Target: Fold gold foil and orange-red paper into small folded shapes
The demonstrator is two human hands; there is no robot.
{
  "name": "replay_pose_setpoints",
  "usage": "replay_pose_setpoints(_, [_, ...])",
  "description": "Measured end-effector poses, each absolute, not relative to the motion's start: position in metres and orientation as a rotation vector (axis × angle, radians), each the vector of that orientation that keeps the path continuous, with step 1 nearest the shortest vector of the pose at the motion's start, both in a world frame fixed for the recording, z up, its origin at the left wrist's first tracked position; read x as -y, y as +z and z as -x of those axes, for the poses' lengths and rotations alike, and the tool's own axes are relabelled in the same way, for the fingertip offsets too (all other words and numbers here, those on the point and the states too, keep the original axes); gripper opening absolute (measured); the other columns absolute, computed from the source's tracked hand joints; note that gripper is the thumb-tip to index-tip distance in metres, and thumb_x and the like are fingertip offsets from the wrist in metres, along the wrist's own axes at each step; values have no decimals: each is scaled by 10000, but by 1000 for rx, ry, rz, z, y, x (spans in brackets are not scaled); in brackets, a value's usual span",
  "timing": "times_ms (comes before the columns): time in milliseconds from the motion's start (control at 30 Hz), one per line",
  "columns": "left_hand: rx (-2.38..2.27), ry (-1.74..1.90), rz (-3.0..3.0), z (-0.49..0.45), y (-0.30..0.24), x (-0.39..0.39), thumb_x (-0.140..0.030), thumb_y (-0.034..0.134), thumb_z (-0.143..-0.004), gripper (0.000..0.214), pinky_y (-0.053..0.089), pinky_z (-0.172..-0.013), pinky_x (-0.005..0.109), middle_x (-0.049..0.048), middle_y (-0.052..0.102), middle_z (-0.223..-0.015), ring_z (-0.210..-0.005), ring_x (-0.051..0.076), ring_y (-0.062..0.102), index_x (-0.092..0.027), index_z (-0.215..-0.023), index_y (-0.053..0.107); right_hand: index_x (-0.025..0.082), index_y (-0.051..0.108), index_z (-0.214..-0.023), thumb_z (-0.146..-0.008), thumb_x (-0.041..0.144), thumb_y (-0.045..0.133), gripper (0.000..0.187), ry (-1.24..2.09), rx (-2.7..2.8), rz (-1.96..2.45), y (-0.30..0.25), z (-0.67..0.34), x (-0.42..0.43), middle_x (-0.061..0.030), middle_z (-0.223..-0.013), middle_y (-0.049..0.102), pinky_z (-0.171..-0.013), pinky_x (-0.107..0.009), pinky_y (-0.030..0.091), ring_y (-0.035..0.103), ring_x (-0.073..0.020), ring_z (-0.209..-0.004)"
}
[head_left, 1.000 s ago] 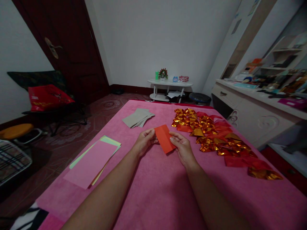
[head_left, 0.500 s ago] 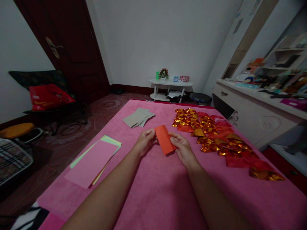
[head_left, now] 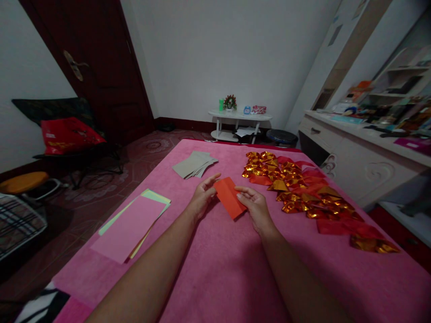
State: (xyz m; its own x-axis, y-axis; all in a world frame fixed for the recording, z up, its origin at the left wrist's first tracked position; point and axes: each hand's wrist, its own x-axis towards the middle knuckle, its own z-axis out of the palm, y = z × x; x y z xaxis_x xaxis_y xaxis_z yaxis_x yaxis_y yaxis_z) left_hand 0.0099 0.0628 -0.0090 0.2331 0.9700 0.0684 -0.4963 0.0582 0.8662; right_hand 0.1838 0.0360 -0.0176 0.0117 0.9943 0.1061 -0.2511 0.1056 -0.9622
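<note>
A small red folded paper (head_left: 230, 201) is held just above the pink tabletop (head_left: 215, 269) between both my hands. My left hand (head_left: 202, 197) pinches its left end, index finger stretched forward over the top edge. My right hand (head_left: 254, 205) grips the paper's right side with curled fingers. A long row of folded red and gold foil pieces (head_left: 303, 193) lies to the right of my hands.
A fanned stack of grey sheets (head_left: 193, 164) lies ahead on the left. Pink, green and yellow sheets (head_left: 131, 226) lie at the left edge. A white dresser (head_left: 357, 157) stands at the right, a small white table (head_left: 239, 121) by the far wall.
The red paper has tilted and shifted slightly left and down. My left index finger has stretched out over its top edge.
</note>
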Motion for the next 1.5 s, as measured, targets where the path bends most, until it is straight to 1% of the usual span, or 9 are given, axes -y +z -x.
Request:
replay_pose_setpoints(100, [-663, 1254, -1052, -9, -9, -63, -189, 750, -644, 620, 497, -778, 269, 94, 566, -1296, -1018, 205, 614, -246, -1238, 583, 226, 714, -921, -700, 311, 730, 237, 1210, 1093, 963, -17, -183, -35, -25, -904, 725, -758, -287, 480, 649, -188, -839])
replay_pose_setpoints(333, [-774, 1285, -1419, -10, -12, -64, -263, 756, -681, 263, 433, -944, 342, 128, 675, -1088, -1035, 237, 603, -140, -913, 741, 213, 728, -871, -736, 420, 701, 249, 1324, 1081, 918, -11, -183, -32, -38, -917, 728, -786, -311, 464, 646, -207, -839])
replay_pose_setpoints(500, [-836, 1290, -1388, -12, -13, -65, -305, 717, -719, 219, 484, -838, 334, 137, 665, -1110, -923, 217, 639, -122, -840, 725, 214, 723, -937, -804, 436, 637, 273, 1352, 1175, 855, -10, -184, -31, -47, -1003, 714, -839, -322, 453, 633, -226, -938])
replay_pose_setpoints(633, [-886, 1328, -1406, -13, -16, -67, -251, 705, -703, 165, 485, -712, 267, 65, 703, -811, -726, 154, 630, -120, -803, 705, 220, 707, -993, -813, 429, 629, 287, 1345, 1205, 858, -14, -185, -33, -40, -998, 709, -825, -324, 462, 635, -222, -923])
replay_pose_setpoints(833, [-957, 1411, -1398, -11, -19, -70, -155, 663, -652, 158, 452, -621, 226, 26, 686, -738, -651, 128, 599, -142, -803, 708, 224, 701, -1002, -724, 389, 716, 323, 1234, 1221, 986, -18, -186, -35, -39, -1018, 703, -816, -320, 475, 634, -216, -915])
replay_pose_setpoints(1067, [-881, 1331, -1199, -9, -13, -65, -234, 571, -733, 179, 424, -568, 217, 31, 665, -681, -606, 121, 574, -139, -773, 718, 200, 703, -917, -644, 280, 743, 288, 1101, 1094, 1079, -24, -186, -39, -31, -874, 718, -688, -292, 495, 642, -189, -755])
replay_pose_setpoints(1267, [-897, 1258, -1211, -11, -16, -65, -331, 791, -605, 318, 394, -533, 205, 23, 654, -682, -565, 100, 548, -126, -833, 708, 190, 691, -905, -617, 315, 751, 320, 1073, 1044, 1131, -24, -187, -39, -38, -815, 719, -623, -291, 498, 644, -189, -688])
replay_pose_setpoints(1400, [-930, 1233, -1296, -11, -21, -67, -309, 804, -591, 281, 340, -487, 187, -15, 599, -586, -492, 64, 462, -129, -789, 715, 182, 689, -907, -615, 340, 757, 339, 1053, 1116, 1176, -20, -185, -37, -43, -805, 715, -615, -302, 507, 645, -194, -679])
replay_pose_setpoints(1500, [-893, 1186, -1385, -13, -21, -64, -292, 798, -595, 253, 399, -552, 209, 15, 658, -673, -575, 96, 531, -135, -781, 729, 187, 669, -993, -581, 311, 785, 445, 1063, 1143, 1182, -18, -184, -35, -30, -794, 712, -596, -297, 509, 642, -188, -659])
